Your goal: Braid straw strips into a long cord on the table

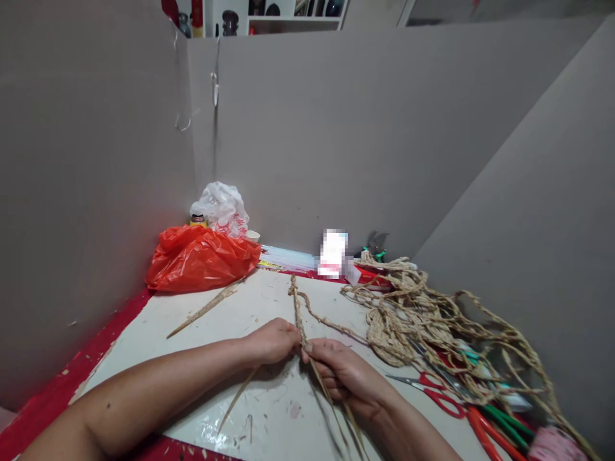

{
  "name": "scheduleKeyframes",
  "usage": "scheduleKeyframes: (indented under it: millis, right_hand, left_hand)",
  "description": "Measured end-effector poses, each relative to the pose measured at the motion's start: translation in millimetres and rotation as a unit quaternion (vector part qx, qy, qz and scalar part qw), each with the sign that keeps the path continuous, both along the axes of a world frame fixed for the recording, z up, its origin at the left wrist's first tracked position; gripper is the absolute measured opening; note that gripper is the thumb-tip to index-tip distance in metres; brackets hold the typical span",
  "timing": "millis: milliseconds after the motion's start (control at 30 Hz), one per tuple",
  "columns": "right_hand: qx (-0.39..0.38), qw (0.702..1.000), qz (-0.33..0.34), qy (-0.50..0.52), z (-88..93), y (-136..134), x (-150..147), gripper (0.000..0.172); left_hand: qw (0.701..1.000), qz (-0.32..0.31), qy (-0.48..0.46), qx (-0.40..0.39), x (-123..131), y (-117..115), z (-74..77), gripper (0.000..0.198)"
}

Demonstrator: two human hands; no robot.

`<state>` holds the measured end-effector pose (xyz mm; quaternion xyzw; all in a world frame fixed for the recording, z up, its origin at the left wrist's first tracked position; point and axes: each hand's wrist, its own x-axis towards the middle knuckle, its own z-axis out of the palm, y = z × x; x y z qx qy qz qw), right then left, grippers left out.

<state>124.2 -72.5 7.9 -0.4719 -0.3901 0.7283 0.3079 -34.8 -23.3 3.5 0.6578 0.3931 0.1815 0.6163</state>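
A straw braid (298, 314) runs up the middle of the white board, with a knotted end at the top. My left hand (275, 341) pinches it from the left, fingers closed. From the right, my right hand (336, 371) grips the same braid just below, thumb and fingertips pressed together. Loose straw strands (331, 410) trail downward from under my right hand, and another strand (237, 400) sticks out below my left. A thin twisted cord (331, 324) leads from the braid's top toward the pile of rope on the right.
Coiled straw rope (394, 336) heaps along the right side. Red-handled scissors (435, 390) and red-handled pliers (485, 435) lie near it. An orange plastic bag (204, 259) and a loose straw piece (204, 310) are at left. Grey panels (307, 128) enclose the table; a blurred bright object (332, 253) stands behind.
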Motion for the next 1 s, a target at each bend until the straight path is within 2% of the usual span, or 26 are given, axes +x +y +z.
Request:
scheduleKeyframes:
  millis: [100, 200, 300, 400, 467, 533, 633, 700, 733, 800, 867, 933, 1000]
  right_hand:
    - [0.115, 0.986, 0.033, -0.116, 0.9, 1.6, 3.4, 0.027]
    - [0.252, 0.930, 0.051, -0.262, -0.1, 2.1, 4.0, 0.027]
    - [0.309, 0.864, 0.055, -0.393, -0.3, -0.1, 3.8, 0.027]
    - [0.337, 0.824, 0.057, -0.451, 3.1, -2.5, 6.6, 0.029]
    - [0.341, 0.819, 0.057, -0.457, 8.2, -3.2, 9.6, 0.029]
    - [0.328, 0.834, 0.056, -0.441, 14.4, -4.1, 10.7, 0.027]
    - [0.274, 0.886, 0.048, -0.371, 20.1, -8.7, 3.5, 0.028]
    - [0.219, 0.923, 0.046, -0.314, 18.6, -14.4, -7.3, 0.030]
    - [0.201, 0.931, 0.045, -0.301, 16.2, -17.6, -13.5, 0.031]
    - [0.216, 0.920, 0.036, -0.324, 10.5, -23.9, -25.1, 0.031]
    - [0.274, 0.879, 0.020, -0.389, 6.9, -29.8, -32.3, 0.027]
    - [0.312, 0.843, 0.028, -0.437, 8.8, -34.4, -32.5, 0.024]
    - [0.309, 0.841, 0.074, -0.438, 16.8, -36.5, -24.8, 0.028]
  left_hand:
    - [0.999, -0.022, 0.018, 0.033, -1.2, 2.3, 4.3, 0.025]
    - [0.998, -0.035, 0.051, 0.003, -0.9, 1.5, 8.6, 0.021]
    - [0.996, -0.035, 0.059, -0.064, -0.4, -1.7, 12.7, 0.019]
    - [0.994, -0.021, 0.034, -0.103, 0.8, -4.5, 13.2, 0.019]
    - [0.996, 0.001, 0.036, -0.078, 2.0, -5.4, 10.0, 0.019]
    - [0.998, 0.018, 0.041, -0.037, 3.4, -5.7, 4.7, 0.020]
    - [0.999, 0.032, 0.025, -0.012, 4.9, -6.0, -1.2, 0.018]
    - [0.998, 0.043, 0.004, -0.039, 4.8, -6.7, -0.5, 0.017]
    - [0.997, 0.045, -0.011, -0.065, 4.4, -7.3, 1.4, 0.018]
    - [0.991, 0.042, -0.048, -0.121, 3.3, -8.7, 6.6, 0.023]
    - [0.985, 0.033, -0.075, -0.150, 2.3, -9.9, 11.1, 0.027]
    - [0.986, 0.034, -0.076, -0.144, 1.6, -10.2, 12.7, 0.027]
    - [0.988, 0.037, -0.069, -0.130, 0.8, -9.7, 12.3, 0.023]
